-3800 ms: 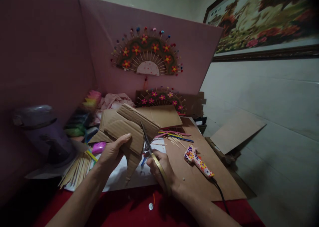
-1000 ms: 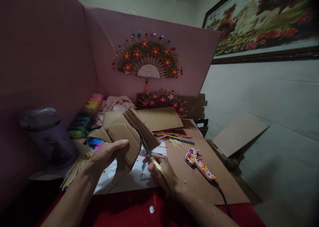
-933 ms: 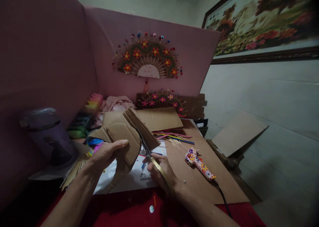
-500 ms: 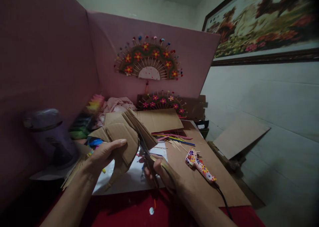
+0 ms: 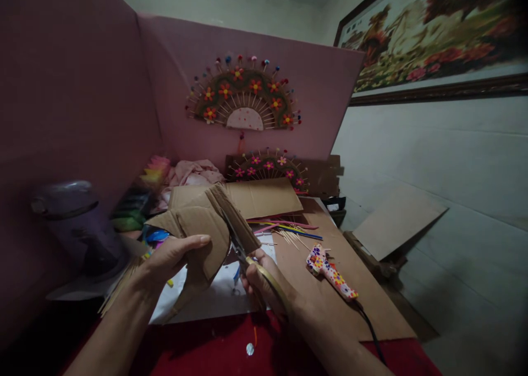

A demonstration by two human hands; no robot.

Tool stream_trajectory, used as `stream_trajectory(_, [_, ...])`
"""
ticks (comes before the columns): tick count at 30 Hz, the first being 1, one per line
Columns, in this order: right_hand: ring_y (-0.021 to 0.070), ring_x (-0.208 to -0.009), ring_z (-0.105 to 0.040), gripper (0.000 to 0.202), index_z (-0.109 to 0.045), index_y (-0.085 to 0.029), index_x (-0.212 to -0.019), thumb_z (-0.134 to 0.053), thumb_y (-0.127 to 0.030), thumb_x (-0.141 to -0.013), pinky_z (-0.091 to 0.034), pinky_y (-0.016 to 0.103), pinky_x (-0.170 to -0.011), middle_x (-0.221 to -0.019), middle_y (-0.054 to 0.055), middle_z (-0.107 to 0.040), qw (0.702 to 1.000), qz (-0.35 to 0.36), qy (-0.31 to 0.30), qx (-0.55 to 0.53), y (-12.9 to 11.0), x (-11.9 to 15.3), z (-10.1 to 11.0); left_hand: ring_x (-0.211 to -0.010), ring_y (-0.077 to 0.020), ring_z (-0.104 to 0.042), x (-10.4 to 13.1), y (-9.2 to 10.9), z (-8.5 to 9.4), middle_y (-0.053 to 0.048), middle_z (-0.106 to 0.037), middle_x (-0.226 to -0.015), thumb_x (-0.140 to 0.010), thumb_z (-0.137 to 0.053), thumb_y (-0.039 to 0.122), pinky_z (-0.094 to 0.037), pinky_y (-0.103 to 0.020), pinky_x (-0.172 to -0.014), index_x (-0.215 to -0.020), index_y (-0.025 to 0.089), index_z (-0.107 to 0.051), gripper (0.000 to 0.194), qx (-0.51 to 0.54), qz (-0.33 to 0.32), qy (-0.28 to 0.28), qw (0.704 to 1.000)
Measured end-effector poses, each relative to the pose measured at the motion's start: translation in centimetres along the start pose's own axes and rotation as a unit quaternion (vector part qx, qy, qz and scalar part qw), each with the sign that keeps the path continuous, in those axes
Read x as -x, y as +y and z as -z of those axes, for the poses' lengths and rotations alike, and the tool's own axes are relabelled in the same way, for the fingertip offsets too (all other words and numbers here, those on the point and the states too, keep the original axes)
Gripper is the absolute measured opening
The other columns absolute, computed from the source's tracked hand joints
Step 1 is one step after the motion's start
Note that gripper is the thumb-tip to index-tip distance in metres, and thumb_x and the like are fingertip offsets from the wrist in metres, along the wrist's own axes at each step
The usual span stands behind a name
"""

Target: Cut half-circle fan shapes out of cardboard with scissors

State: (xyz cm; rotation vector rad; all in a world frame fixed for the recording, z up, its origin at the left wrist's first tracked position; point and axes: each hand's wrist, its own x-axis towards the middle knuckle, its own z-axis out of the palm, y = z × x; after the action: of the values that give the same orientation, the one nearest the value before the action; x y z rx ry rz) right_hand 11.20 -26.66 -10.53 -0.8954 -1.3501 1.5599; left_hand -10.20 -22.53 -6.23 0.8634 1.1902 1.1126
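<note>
A curved brown corrugated-cardboard piece (image 5: 208, 230) is gripped by the left hand (image 5: 173, 255); gold-handled metal scissors (image 5: 262, 269) by the right hand (image 5: 264, 283).

Single head-worn view, facing forward and down, left hand (image 5: 172, 256) and right hand (image 5: 264, 286) near, pink panel (image 5: 173, 73) farther back

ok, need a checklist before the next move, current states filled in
1. Left hand gripping corrugated cardboard: ok.
2. Right hand holding gold-handled scissors: ok.
3. Left thumb off the blades: ok, visible gap.
4. Left fingers clear of blades: cannot tell, hidden under cardboard.
5. Floral-patterned glue gun apart from both hands: ok, on brown board.
6. Power cord clear of right forearm: cannot tell, close near bottom edge.
</note>
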Motion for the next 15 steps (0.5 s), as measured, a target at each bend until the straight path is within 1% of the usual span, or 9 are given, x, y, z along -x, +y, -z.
stream_trajectory(4, [0.0069,-0.047,-0.039,0.082,-0.042,-0.022,-0.101,-0.06,-0.084,-0.05,-0.029,0.019,-0.041,-0.064,-0.005,-0.049,1.0,0.008,0.0,-0.007,0.3,-0.1,0.0,-0.055,-0.0139,-0.06,0.6,0.4,-0.4,-0.005,-0.07,-0.061,-0.051,-0.081,0.016,-0.047,-0.021,-0.052,-0.056,0.013,-0.072,0.01,-0.005,-0.006,-0.005,1.0])
stream_trajectory(7, [0.0059,-0.044,-0.037,0.08,-0.044,-0.02,-0.094,-0.057,-0.086,-0.05,-0.028,0.018,-0.039,-0.06,-0.005,-0.049,1.0,0.01,0.0,0.007,0.3,-0.4,0.0,-0.055,-0.0141,-0.06,0.7,0.5,-0.5,-0.004,-0.07,-0.06,-0.049,-0.081,0.015,-0.047,-0.021,-0.052,-0.054,0.013,-0.071,0.011,-0.005,-0.002,-0.004,1.0])
stream_trajectory(12, [0.0055,-0.043,-0.039,0.077,-0.045,-0.019,-0.078,-0.056,-0.089,-0.046,-0.029,0.019,-0.039,-0.059,-0.004,-0.048,0.999,-0.005,-0.013,0.029,-0.4,-0.3,0.0,-0.053,-0.014,-0.059,0.7,0.4,-0.5,-0.005,-0.07,-0.058,-0.05,-0.08,0.014,-0.046,-0.021,-0.05,-0.054,0.013,-0.071,0.009,-0.012,0.005,-0.004,1.0])
stream_trajectory(15, [0.0047,-0.042,-0.037,0.077,-0.043,-0.019,-0.076,-0.056,-0.088,-0.046,-0.027,0.018,-0.038,-0.056,-0.007,-0.044,1.0,-0.009,-0.002,0.022,-0.9,0.0,-0.3,-0.055,-0.0148,-0.061,0.8,0.4,-0.6,-0.005,-0.07,-0.06,-0.051,-0.079,0.014,-0.047,-0.021,-0.052,-0.056,0.013,-0.071,0.009,-0.01,-0.001,-0.001,1.0])
